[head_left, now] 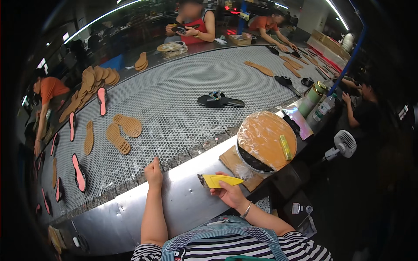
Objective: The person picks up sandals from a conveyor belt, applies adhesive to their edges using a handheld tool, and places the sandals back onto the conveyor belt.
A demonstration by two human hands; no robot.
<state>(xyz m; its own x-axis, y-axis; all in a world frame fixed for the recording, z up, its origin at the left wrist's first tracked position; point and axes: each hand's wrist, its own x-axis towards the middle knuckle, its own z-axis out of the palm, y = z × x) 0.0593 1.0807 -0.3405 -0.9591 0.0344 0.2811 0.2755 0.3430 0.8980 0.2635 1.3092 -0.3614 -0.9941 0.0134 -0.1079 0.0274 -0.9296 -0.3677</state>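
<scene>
In my right hand (229, 191) is a yellow brush (223, 181), flat and pointed at one end, with a dark, worn tip towards the left. It is held above the metal ledge (187, 185), left of a round tub (265, 141) with an orange-brown, plastic-wrapped top. My left hand (153, 173) is closed by the near edge of the mesh belt (174, 108), thumb up, with nothing seen in it. Two brown soles, one (117, 139) beside another (128, 125), lie just beyond it. Farther out on the mesh lies a black slipper (220, 100) with a shiny strap ornament.
Pink-topped soles (78, 173) and a pile of brown soles (89, 85) are at left. A yellow strip (286, 147) rests on the tub. To its right are a green flask (312, 98), a clear bottle (324, 108) and a white fan (345, 143). Several people work around the belt.
</scene>
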